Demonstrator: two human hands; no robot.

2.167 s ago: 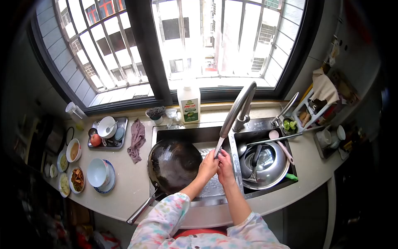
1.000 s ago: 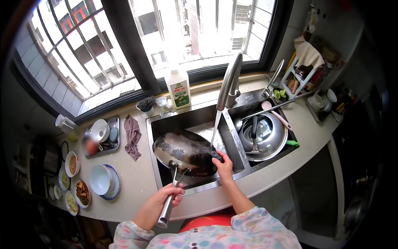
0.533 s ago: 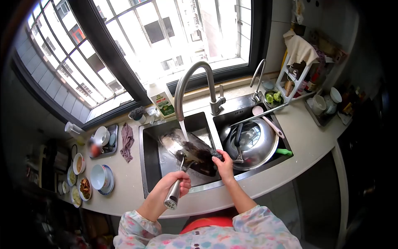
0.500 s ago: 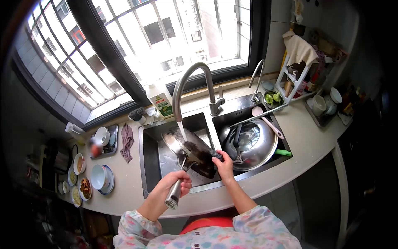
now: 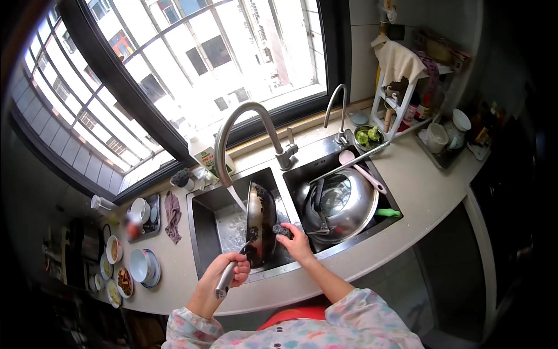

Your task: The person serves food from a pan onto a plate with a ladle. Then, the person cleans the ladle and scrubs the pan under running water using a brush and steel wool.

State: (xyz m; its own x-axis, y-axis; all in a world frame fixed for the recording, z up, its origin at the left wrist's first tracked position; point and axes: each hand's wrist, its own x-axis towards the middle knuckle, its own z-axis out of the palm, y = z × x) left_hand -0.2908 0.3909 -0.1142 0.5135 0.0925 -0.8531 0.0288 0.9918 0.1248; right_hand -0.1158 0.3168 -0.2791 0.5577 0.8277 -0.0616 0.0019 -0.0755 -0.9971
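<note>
Blackened round metal wok (image 5: 261, 222) tipped on edge in the dark rectangular left basin (image 5: 204, 235)

The left hand (image 5: 239, 270) wraps the wok's smooth silver handle (image 5: 225, 282); the right hand (image 5: 299, 243) pinches a fuzzy dark-grey scrubber (image 5: 282, 230) at the wok's right side, contact unclear. Beyond, clear water (image 5: 236, 199) falls from a curved brushed-metal faucet (image 5: 249, 109). Glare washes out the top of a white labelled plastic bottle (image 5: 204, 152) at the far left. The right forearm slants in from the near right, fingertips pointing left.
</note>
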